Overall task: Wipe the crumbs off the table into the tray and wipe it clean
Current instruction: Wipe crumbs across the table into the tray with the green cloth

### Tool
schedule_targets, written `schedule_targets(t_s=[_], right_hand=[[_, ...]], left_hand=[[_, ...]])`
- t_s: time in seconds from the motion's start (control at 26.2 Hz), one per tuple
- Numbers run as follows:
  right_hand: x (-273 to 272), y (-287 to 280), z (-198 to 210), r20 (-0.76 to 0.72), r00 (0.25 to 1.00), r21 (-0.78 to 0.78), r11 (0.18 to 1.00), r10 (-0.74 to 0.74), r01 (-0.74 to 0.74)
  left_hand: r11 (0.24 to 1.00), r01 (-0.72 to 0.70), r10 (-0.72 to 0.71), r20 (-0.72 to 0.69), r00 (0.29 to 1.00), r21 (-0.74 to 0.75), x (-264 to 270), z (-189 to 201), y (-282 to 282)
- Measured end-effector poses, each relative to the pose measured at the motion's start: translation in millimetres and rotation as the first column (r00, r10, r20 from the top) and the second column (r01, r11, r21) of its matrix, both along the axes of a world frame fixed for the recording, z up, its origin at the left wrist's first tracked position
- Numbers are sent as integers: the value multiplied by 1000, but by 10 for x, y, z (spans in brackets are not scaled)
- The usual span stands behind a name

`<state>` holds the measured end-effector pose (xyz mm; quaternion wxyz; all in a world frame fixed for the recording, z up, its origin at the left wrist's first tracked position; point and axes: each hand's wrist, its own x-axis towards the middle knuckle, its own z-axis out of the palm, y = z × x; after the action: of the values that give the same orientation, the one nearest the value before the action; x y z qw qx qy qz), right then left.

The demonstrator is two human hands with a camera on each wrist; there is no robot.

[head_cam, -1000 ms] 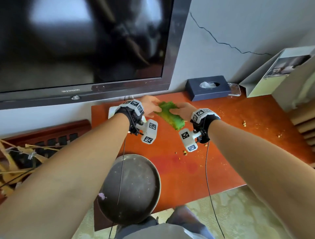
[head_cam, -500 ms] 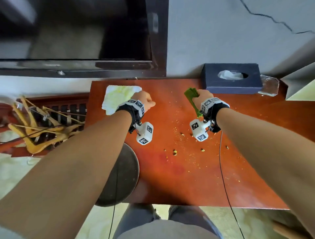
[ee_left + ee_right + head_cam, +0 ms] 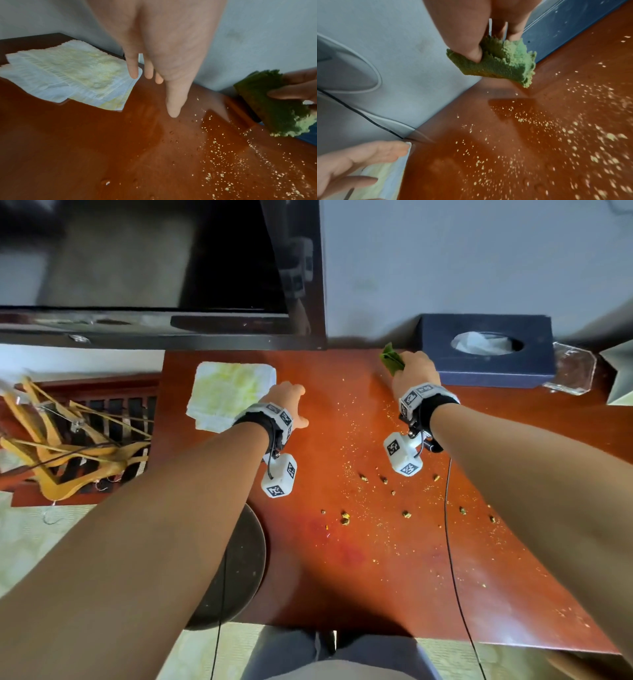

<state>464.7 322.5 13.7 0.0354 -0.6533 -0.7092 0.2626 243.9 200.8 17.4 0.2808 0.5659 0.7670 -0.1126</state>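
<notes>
Fingers, right: thumb and fingers [image 3: 474,52] of the right hand [image 3: 414,374] are pinching a folded green cloth [image 3: 498,65], which is hanging just above the table near the back wall, beside the blue tissue box [image 3: 486,350].
Fingers, left: the left hand [image 3: 287,405] is hovering with fingers [image 3: 173,102] straight and relaxed, holding nothing, just beside the white-yellow towel [image 3: 229,392]; contact with the towel cannot be told.
Cloth handling: it is looking soft, light and limp, with a frayed, fluffy free edge; judged damp, since droplets are beading on the wood nearby. A bunched pinch at the fold is leaving a broad face free for sweeping, which seems the sensible hold.
Crumbs: fine yellow crumbs [image 3: 387,508] are lying scattered across the middle and right of the red-brown table [image 3: 342,594], with several larger lumps among them; likely to roll or smear under a wet cloth.
Tray: a round dark metal tray [image 3: 246,559] is sitting at the near left edge, partly under the left forearm, well apart from the cloth.
Step, judged: sweeping is not yet begun; crumbs are needing to be drawn toward the tray.
View differences: wrist views are showing droplets, the cloth's torn edge and the finger pinch; only the head view is showing the tray, the TV and the hangers [image 3: 68,453].
</notes>
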Motion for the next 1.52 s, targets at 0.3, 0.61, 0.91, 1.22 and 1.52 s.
schedule_targets(t_s=[0.3, 0.61, 0.91, 1.22, 1.52], right_hand=[[-174, 259, -260, 148, 977, 107, 980, 152, -169], [-299, 286, -437, 126, 954, -58, 962, 272, -267], [-662, -111, -400, 106, 785, -202, 786, 610, -584], [-429, -654, -480, 60, 676, -395, 639, 734, -660], [-289, -84, -271, -62, 985, -40, 986, -162, 160]], left_hand=[[969, 164, -185, -106, 977, -185, -11, -465, 185], [956, 218, -243, -113, 963, -196, -15, -596, 134], [965, 205, -220, -79, 972, -166, -29, -555, 109], [969, 186, -199, -67, 978, -161, 3, -517, 81], [967, 177, -190, -54, 980, -181, 7, -513, 100]])
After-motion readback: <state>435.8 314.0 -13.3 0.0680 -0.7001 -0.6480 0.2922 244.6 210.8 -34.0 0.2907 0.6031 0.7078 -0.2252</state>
